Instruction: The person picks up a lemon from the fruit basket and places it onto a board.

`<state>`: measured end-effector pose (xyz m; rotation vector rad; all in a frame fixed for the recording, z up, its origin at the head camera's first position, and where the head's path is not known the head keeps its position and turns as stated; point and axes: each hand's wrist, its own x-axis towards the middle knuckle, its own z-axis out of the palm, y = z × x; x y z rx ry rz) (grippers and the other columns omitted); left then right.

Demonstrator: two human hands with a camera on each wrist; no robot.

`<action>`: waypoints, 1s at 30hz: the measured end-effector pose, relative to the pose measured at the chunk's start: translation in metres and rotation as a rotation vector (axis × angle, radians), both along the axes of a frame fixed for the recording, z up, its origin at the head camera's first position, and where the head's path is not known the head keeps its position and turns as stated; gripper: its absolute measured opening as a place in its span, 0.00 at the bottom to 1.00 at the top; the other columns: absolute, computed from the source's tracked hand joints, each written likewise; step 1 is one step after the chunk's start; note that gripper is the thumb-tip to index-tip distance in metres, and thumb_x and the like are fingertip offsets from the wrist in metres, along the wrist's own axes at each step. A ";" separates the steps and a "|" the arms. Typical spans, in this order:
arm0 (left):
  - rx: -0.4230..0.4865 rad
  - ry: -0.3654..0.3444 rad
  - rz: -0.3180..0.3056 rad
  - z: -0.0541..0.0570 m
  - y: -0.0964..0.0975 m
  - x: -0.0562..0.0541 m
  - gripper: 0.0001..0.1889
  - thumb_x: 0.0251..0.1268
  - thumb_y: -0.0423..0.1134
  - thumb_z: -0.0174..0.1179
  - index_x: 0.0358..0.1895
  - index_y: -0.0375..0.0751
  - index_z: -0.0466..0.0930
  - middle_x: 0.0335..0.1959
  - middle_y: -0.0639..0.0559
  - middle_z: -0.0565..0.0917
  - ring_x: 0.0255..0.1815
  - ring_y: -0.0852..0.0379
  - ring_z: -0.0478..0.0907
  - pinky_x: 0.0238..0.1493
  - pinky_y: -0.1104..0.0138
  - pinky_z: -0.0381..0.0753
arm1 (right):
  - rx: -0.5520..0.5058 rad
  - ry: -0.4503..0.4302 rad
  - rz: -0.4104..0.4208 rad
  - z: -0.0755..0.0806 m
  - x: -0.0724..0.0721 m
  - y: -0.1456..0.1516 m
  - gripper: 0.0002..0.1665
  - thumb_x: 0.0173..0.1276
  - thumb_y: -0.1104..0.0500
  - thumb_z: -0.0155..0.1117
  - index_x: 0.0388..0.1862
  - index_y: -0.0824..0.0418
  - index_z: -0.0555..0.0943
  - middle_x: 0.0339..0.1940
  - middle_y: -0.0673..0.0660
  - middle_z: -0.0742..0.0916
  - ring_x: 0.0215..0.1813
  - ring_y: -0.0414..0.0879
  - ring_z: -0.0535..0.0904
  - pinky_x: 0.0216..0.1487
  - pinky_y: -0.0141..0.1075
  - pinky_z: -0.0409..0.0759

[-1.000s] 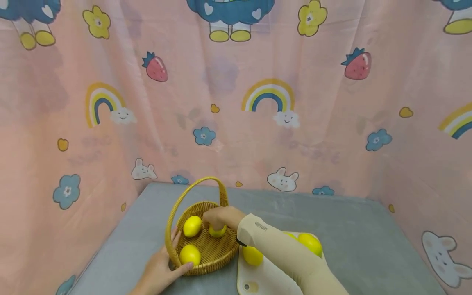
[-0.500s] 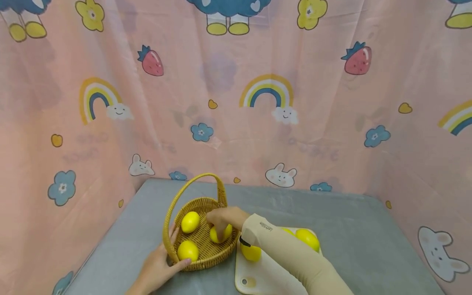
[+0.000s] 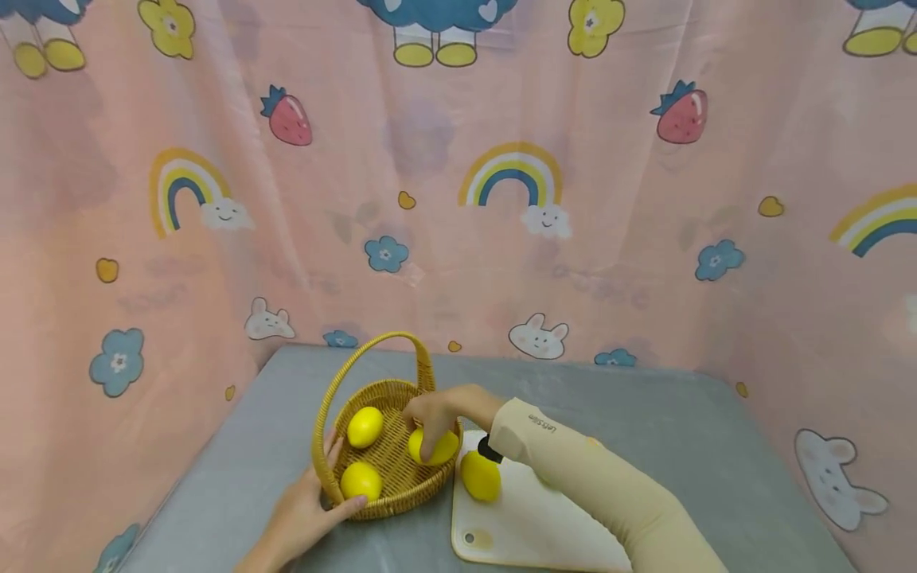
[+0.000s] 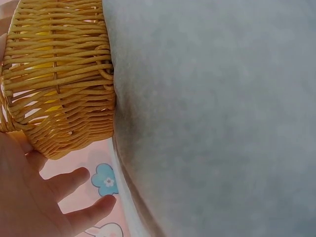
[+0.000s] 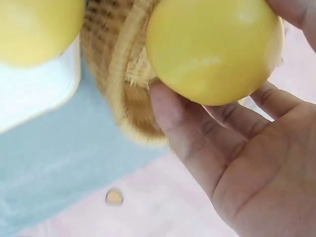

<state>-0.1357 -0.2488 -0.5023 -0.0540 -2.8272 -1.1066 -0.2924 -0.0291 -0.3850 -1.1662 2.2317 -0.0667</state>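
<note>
A wicker basket [image 3: 401,503] with a tall hoop handle stands on the grey table. My left hand [image 3: 299,509] holds its left side, thumb over the rim and fingers along the outer wall. In the left wrist view, some fingers of the left hand [image 4: 44,197] spread beside the weave. Two lemons, one at the back [image 3: 365,427] and one at the front [image 3: 361,481], lie inside on the left. Within the basket's right side, my right hand [image 3: 433,410] grips another lemon [image 3: 446,450]. The right wrist view shows this lemon [image 5: 212,49] between thumb and fingers.
A white cutting board [image 3: 526,509] lies right of the basket, bearing a lemon [image 3: 481,476] near its left edge. The right sleeve [image 3: 595,477] covers much of the board. A pink patterned curtain [image 3: 458,286] encloses the table's back and sides.
My right hand has shifted slightly right with its lemon, towards the basket's right rim. The right forearm now hides lemons on the board that showed earlier. The left hand keeps its hold.
</note>
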 end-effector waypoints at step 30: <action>-0.048 0.054 -0.036 -0.001 0.004 0.001 0.52 0.61 0.64 0.65 0.79 0.35 0.52 0.81 0.39 0.47 0.74 0.29 0.56 0.60 0.29 0.63 | -0.066 -0.179 -0.353 0.007 0.001 0.177 0.18 0.60 0.56 0.76 0.43 0.58 0.76 0.38 0.56 0.80 0.29 0.46 0.79 0.34 0.45 0.87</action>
